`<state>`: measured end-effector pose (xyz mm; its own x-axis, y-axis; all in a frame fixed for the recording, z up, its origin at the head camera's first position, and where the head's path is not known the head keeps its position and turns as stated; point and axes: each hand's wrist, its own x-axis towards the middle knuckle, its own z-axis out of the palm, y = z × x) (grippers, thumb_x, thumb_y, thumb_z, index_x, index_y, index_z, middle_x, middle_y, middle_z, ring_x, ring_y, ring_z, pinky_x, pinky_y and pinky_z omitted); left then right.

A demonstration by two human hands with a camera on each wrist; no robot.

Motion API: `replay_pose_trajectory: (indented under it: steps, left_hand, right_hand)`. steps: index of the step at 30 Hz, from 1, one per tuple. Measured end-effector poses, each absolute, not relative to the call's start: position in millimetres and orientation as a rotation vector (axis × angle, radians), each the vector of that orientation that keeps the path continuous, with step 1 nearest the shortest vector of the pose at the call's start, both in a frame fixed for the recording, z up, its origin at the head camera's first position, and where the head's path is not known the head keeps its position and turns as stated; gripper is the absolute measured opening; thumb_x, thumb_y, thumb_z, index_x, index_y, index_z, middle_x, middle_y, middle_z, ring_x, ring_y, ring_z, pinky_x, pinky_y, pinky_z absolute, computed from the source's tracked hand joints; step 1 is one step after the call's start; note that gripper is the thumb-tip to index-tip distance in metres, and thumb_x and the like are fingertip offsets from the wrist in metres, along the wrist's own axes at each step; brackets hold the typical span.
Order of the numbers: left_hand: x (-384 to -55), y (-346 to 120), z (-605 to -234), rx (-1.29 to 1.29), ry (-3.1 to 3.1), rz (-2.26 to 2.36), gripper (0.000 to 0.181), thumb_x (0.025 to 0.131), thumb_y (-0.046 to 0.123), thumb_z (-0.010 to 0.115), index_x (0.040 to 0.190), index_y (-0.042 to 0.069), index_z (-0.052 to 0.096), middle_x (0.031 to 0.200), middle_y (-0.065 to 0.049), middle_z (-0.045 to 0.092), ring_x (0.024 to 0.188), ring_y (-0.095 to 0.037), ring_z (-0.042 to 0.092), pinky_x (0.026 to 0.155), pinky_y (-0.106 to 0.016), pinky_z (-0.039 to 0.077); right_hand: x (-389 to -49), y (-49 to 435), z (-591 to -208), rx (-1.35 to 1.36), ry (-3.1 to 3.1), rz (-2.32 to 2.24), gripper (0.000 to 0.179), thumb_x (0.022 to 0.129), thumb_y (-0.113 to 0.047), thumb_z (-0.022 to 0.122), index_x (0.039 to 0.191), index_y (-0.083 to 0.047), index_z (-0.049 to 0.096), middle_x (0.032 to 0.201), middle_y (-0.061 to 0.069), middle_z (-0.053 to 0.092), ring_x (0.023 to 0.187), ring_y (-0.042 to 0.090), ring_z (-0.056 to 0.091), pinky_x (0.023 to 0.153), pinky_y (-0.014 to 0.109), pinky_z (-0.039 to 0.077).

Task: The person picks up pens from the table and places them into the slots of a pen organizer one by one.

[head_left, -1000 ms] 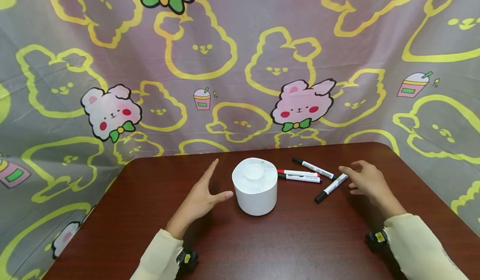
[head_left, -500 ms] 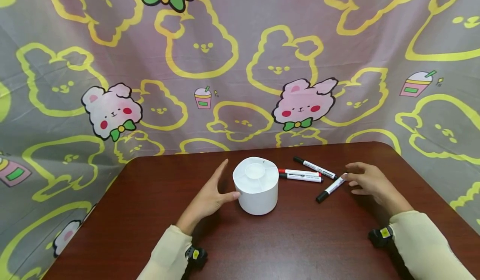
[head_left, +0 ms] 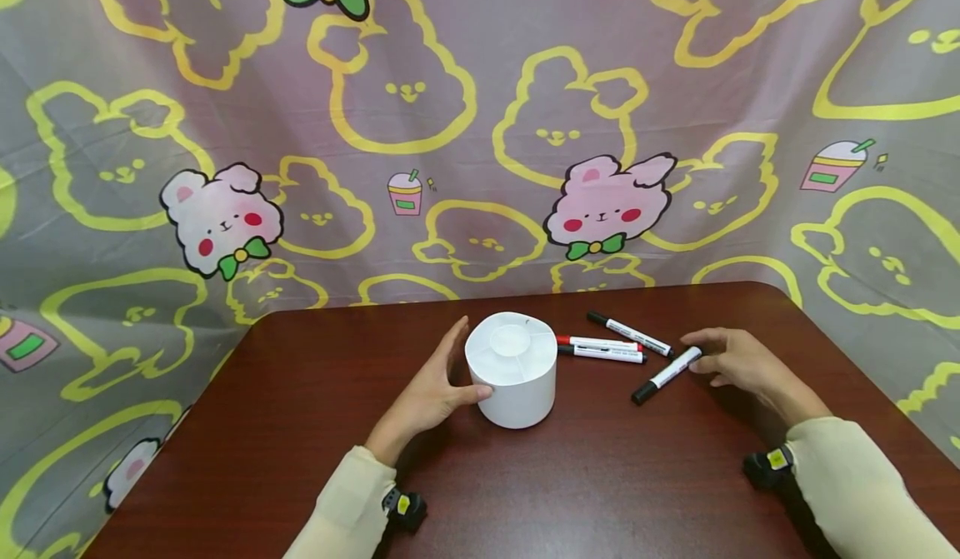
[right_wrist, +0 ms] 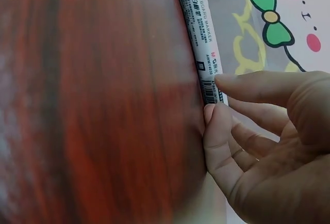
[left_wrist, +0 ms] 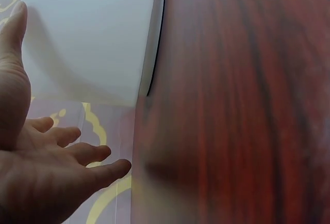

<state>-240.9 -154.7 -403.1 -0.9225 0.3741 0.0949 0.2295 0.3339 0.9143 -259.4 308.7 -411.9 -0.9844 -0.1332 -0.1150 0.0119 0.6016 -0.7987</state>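
left hand (head_left: pixel 427 396): is facing the near left side of the white container, its fingers standing well apart from the thumb and gripping nothing; the thumb is overlapping the wall, but the views are leaving it unclear whether skin is touching plastic.

right hand (head_left: pixel 738 365): is pinching one end of the whiteboard marker, thumb and a fingertip nearly together, with the other fingers bending loosely behind.

whiteboard marker (head_left: pixel 667 373): is slanting over the tabletop at the right, its black cap pointing toward the person and its white barrel ending at the fingertips; printed lettering and a barcode are showing in the right wrist view.

white container (head_left: pixel 517 406): is standing upright between the two hands, nearer the left, its top showing a round middle with dividers running out to the rim.

other markers: a red marker (head_left: pixel 603 345) and a dark-capped marker (head_left: pixel 607 356) are lying side by side just right of the container; a far marker (head_left: pixel 633 336) is lying diagonally behind them.

table (head_left: pixel 480 492): is bearing everything on dark, reddish-brown wood.

backdrop (head_left: pixel 480 159): is hanging behind, showing yellow outlines and pink cartoon heads with green bows.

sleeves: pale sleeves (head_left: pixel 855 476) are covering both forearms, black devices sitting at the wrists.
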Motion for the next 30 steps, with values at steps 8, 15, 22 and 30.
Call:
replay_pose_trajectory:
  steps: [8, 15, 22, 30]
  left_hand:
    - [-241.1, -148.9, -404.3, 0.538, 2.458, 1.652, 0.116, 0.084, 0.019, 0.09, 0.169, 0.015, 0.012, 0.176, -0.009, 0.015, 0.163, -0.029, 0.012, 0.131, -0.056, 0.012]
    - [-241.0, -144.2, -403.5, 0.551, 2.44, 1.689, 0.115, 0.082, 0.014, 0.091, 0.169, 0.015, 0.016, 0.171, -0.011, 0.029, 0.159, -0.03, 0.025, 0.13, -0.056, 0.015]
    - [-243.7, -141.0, -405.4, 0.617, 2.371, 1.747, 0.115, 0.081, 0.012, 0.091, 0.168, 0.013, 0.017, 0.165, -0.014, 0.039, 0.147, -0.032, 0.043, 0.125, -0.052, 0.026]
    - [-243.8, -138.9, -406.1, 0.685, 2.346, 1.77, 0.115, 0.079, 0.019, 0.094, 0.167, 0.012, 0.02, 0.162, -0.014, 0.042, 0.145, -0.031, 0.043, 0.124, -0.052, 0.027]
  right_hand:
    - [-258.2, 307.6, -413.9, -0.224, 2.763, -1.253, 0.042, 0.09, 0.002, 0.072, 0.128, 0.016, 0.062, 0.113, 0.027, 0.059, 0.073, 0.013, 0.058, 0.057, 0.028, 0.051]
    - [-256.0, 305.5, -415.4, -0.242, 2.782, -1.26, 0.028, 0.088, 0.007, 0.072, 0.115, 0.014, 0.067, 0.113, 0.027, 0.053, 0.062, 0.014, 0.048, 0.051, 0.026, 0.043]
    - [-257.9, 305.1, -416.1, -0.278, 2.849, -1.205, 0.021, 0.084, 0.007, 0.075, 0.104, 0.01, 0.072, 0.109, 0.024, 0.056, 0.073, 0.018, 0.049, 0.058, 0.025, 0.041]
    - [-258.4, 306.4, -415.6, -0.321, 2.95, -1.074, 0.015, 0.079, 0.004, 0.081, 0.092, 0.001, 0.075, 0.105, 0.021, 0.063, 0.094, 0.03, 0.054, 0.076, 0.034, 0.04]
